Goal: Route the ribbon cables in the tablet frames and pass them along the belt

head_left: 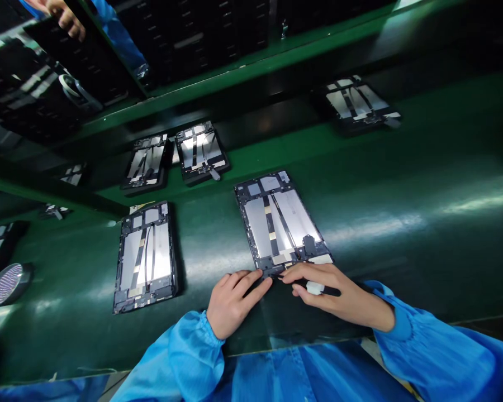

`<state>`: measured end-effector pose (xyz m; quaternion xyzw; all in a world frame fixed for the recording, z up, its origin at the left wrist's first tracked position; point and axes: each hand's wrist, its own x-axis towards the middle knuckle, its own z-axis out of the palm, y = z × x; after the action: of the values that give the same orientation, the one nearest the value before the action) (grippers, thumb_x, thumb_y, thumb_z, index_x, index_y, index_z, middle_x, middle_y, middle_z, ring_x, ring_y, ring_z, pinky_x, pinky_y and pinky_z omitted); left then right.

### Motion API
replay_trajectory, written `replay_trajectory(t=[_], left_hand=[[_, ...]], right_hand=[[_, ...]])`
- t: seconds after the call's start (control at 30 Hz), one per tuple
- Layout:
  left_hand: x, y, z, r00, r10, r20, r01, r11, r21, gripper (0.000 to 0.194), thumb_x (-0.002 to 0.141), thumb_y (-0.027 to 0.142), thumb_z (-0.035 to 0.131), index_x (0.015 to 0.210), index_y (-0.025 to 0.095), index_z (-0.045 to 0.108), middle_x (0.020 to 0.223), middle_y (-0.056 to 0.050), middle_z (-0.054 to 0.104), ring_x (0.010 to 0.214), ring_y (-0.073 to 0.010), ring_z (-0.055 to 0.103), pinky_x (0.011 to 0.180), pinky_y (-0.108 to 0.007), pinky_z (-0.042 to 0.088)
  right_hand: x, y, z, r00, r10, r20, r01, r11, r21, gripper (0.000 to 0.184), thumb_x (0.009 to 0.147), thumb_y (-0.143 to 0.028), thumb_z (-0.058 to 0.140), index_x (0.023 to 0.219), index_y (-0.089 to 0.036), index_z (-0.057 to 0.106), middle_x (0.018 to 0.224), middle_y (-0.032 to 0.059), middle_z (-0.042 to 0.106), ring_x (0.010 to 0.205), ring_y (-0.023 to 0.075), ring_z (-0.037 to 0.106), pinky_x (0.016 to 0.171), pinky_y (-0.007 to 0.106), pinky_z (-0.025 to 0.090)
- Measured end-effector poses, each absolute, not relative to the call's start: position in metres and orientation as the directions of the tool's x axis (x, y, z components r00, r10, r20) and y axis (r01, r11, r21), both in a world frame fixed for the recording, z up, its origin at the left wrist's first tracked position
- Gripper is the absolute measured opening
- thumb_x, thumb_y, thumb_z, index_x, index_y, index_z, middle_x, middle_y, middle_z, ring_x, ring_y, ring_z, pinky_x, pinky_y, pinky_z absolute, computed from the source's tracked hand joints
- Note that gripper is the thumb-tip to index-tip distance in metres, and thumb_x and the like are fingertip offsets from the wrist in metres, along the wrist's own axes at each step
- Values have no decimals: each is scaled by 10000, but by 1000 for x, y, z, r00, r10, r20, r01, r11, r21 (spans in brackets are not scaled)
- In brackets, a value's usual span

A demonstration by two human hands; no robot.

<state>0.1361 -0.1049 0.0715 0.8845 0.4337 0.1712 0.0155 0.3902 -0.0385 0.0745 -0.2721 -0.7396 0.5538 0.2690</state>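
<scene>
Green matted desk, opened tablet frame lying angled at its near edge, left hand with fingers curled onto the frame's lower edge, right hand pinching a black strip with a white tab, second tablet frame off to the left

bright blue sleeves with gathered cuffs

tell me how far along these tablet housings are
Done: can't tell; the left housing and those beyond show the same black strips over silver panels. In hand: the front housing, left hand and right hand at its lower edge. Remaining: unclear, since none visibly differs.
</scene>
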Motion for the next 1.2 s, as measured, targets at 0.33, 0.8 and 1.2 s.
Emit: replay_trajectory(t=[0.33, 0.8, 1.2], left_hand=[[157, -134, 69, 640, 752, 160, 727, -660, 189, 319, 992, 222, 507, 1295, 227, 604, 1317, -35, 583, 1110, -197, 507, 770, -316, 405], [151, -131, 66, 672, 721, 170, 698, -693, 181, 290, 962, 288, 580, 1247, 278, 630, 1247, -35, 597, 1108, -187, 508, 788, -305, 401], [151, -129, 64, 638, 749, 179, 708, -662, 248, 276, 950, 275, 605, 1222, 280, 650, 1259, -15, 603, 1105, -186, 503, 803, -307, 392]], right_hand=[[378, -49, 58, -468, 871, -146, 84, -120, -989, 221, 925, -382, 588, 941, -163, 616, 860, 55, 697, 787, 163, 706, 736, 284, 588], [381, -39, 64, -657, 751, -66, 390, 265, -882, 154, 908, -314, 614, 855, -171, 587, 668, -7, 597, 546, 121, 521, 535, 245, 380], [383, -39, 57, -636, 767, -86, 354, 191, -916, 168, 924, -302, 594, 826, -166, 600, 721, 4, 609, 618, 128, 562, 552, 241, 395]])
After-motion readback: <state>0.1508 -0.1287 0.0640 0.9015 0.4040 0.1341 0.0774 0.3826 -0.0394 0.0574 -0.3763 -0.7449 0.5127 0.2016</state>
